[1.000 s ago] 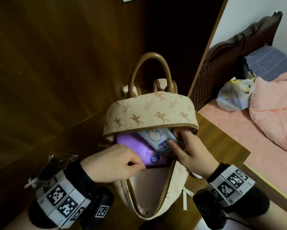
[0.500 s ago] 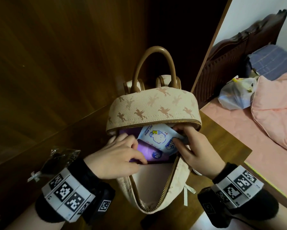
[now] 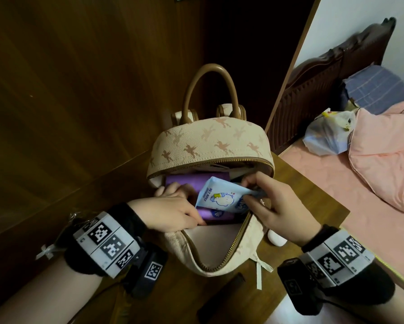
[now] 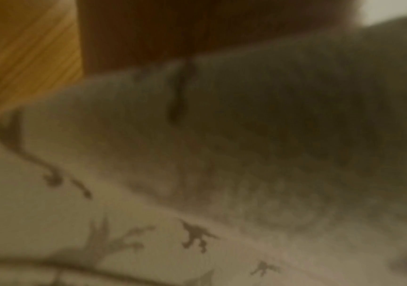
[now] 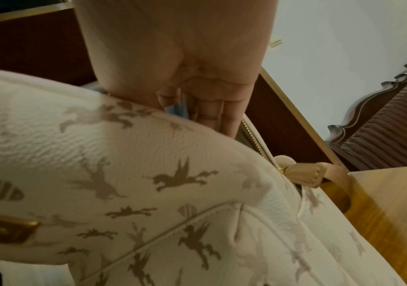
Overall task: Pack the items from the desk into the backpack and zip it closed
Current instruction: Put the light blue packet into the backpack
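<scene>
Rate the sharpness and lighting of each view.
Head view: dim room, mostly sharp; the wipes pack and backpack read clearly, with wide-angle bending at the edges. Left wrist view: badly blurred and dark, only backpack fabric visible. Right wrist view: brighter, the right hand and nearby fabric soft, the far print sharper.

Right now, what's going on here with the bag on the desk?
A person is packing a cream backpack that stands unzipped on a wooden desk. The right hand pinches a pack of wet wipes at the opening, above a purple pack already inside. The left hand reaches into the opening beside them. A small white item lies on the desk.
</scene>
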A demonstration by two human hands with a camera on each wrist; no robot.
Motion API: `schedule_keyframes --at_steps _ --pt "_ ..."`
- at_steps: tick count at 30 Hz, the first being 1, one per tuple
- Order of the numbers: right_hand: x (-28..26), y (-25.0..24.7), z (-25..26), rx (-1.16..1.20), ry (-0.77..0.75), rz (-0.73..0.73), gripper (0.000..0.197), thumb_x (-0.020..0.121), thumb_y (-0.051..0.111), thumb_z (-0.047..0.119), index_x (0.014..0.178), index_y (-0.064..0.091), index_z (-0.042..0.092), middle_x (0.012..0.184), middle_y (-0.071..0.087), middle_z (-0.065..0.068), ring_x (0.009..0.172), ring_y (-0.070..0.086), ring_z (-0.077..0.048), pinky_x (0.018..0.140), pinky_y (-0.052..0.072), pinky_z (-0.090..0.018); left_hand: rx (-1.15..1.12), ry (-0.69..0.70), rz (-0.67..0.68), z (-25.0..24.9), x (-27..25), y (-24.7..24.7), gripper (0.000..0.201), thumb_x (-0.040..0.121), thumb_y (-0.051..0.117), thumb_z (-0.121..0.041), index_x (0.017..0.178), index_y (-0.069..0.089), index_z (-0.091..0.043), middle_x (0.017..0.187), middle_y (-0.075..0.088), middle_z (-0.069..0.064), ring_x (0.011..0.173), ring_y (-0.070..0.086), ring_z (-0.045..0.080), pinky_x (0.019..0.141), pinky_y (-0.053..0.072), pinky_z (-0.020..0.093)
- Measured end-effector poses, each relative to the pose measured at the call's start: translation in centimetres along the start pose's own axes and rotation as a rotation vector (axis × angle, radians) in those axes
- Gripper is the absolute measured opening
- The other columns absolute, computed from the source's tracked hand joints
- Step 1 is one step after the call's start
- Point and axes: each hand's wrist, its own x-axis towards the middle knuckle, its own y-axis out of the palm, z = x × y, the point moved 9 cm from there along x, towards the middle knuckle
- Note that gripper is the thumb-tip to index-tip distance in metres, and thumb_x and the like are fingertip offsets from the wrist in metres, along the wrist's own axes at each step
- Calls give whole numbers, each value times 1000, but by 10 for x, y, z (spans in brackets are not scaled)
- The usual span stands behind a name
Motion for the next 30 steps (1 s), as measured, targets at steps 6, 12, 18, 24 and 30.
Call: schedule_keyframes --at_steps 6,12,18,24,30 --pt "-5 -14 -2 -54 14 -13 13 85 56 24 97 60 22 85 63 9 77 58 -7 65 47 -25 -9 67 -123 1 11 -3 26 89 53 -24 97 68 -43 128 29 -17 124 21 14 103 13 35" --pt "-4 -15 4 -107 3 38 27 83 52 40 95 66 20 81 64 15 74 60 -3 62 46 -15 53 147 -214 -2 14 -8 13 79 68 -46 88 73 -40 109 29 -19 112 26 12 102 23 35" --pt "-2 -13 12 -278 -5 146 15 72 67 27 84 74 21 77 68 13 65 62 -4 57 51 -20 144 131 -276 -5 9 -11 20 71 69 -55 79 70 -37 104 23 -14 103 28 11 92 27 28" --pt "4 18 29 -384 -53 362 15 71 71 26 85 74 28 80 72 7 72 66 -16 62 53 -26 97 142 -249 -7 6 -10 22 67 71 -51 64 62 -31 105 38 -2 92 41 17 81 38 33" --pt "0 44 26 -331 -40 371 15 72 63 37 82 73 32 80 66 8 69 64 -13 58 51 -25 125 166 -268 -8 3 -10 22 65 72 -53 86 71 -44 107 33 -8 99 42 15 87 36 34"
